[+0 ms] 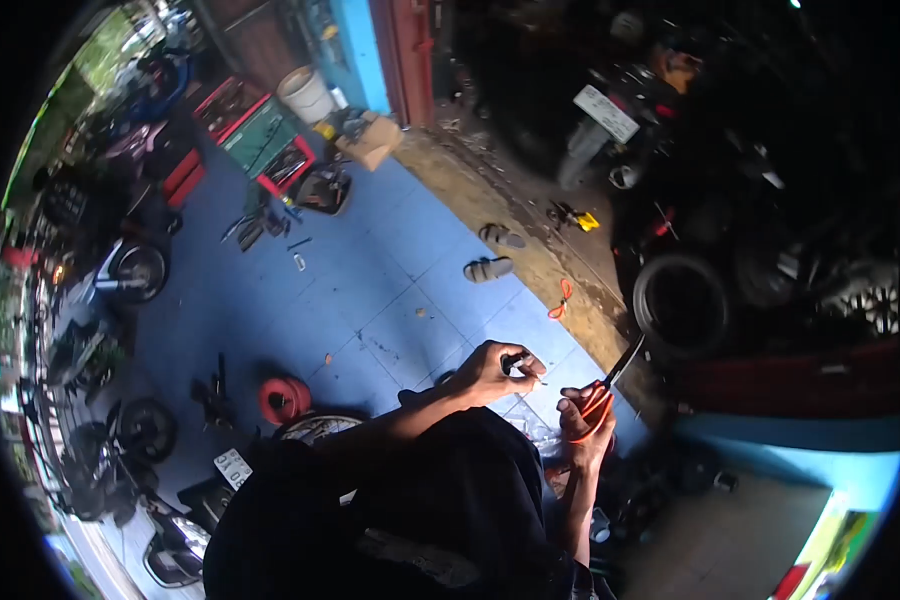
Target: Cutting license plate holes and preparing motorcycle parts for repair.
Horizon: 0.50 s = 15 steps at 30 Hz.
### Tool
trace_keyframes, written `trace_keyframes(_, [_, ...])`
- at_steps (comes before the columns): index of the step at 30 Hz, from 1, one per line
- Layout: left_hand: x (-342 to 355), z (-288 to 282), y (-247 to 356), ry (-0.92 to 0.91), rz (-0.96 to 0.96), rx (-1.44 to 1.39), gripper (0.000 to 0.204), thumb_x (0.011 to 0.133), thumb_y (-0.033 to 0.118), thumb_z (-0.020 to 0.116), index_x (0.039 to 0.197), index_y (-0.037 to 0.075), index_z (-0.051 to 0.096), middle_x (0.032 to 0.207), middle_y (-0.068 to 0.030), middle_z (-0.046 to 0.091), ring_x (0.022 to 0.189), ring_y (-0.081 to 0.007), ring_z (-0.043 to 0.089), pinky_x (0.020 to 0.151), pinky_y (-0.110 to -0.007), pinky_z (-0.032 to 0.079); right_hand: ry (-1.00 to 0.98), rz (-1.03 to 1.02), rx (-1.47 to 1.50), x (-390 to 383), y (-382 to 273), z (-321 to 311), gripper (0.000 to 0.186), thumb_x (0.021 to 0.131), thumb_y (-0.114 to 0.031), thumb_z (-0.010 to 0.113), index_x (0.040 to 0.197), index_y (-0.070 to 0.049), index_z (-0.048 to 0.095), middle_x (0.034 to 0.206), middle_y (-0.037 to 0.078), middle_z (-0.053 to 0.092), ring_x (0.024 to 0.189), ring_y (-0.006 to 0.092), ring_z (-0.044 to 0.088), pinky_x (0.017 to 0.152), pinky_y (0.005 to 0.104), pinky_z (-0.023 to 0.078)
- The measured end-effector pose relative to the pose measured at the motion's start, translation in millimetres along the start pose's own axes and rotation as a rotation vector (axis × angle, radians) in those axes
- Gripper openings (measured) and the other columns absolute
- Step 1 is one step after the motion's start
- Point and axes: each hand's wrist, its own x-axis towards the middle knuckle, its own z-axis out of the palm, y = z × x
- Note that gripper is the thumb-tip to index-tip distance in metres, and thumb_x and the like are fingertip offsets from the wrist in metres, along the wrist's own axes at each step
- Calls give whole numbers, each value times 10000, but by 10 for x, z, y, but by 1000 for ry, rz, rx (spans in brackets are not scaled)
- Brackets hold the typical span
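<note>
My right hand is closed round the orange handles of a pair of scissors. The dark blades point up and to the right, away from me. Just left of it, my left hand pinches a small black piece between thumb and fingers. What kind of part it is, I cannot make out. The scissors and the black piece are apart. Below my hands, clear plastic lies on the blue tiles, partly hidden by my knee.
Grey sandals and an orange cord lie ahead. A loose tyre is at right. At far left are a red and green toolbox, a cardboard box and a white bucket. A red roll sits left, near parked motorcycles.
</note>
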Motion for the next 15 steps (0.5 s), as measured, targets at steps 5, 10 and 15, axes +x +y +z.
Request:
trace_keyframes(5, [-412, -913, 34, 451, 62, -127, 186, 847, 74, 803, 1002, 0, 731, 904, -37, 729, 858, -85, 647, 794, -268, 522, -522, 24, -68, 793, -170, 1457, 292, 841, 42, 791, 989, -61, 562, 894, 89, 723, 684, 111, 666, 577, 233, 548])
trace_keyframes(10, [-738, -1477, 81, 848, -73, -232, 206, 862, 117, 813, 1011, -7, 745, 840, -7, 707, 702, -40, 578, 619, -222, 473, -876, 125, -50, 1087, -394, 2682, 245, 886, 29, 747, 976, -60, 538, 856, 85, 715, 653, 102, 658, 557, 228, 527])
trace_keyframes(15, [-958, -1929, 202, 1146, -139, -362, 252, 934, 216, 763, 998, -27, 742, 690, 9, 634, 578, -23, 512, 507, -214, 370, -1166, 156, -84, 1257, -510, 3718, 260, 910, -1, 735, 1006, -53, 500, 862, 84, 705, 732, 107, 670, 647, 248, 539])
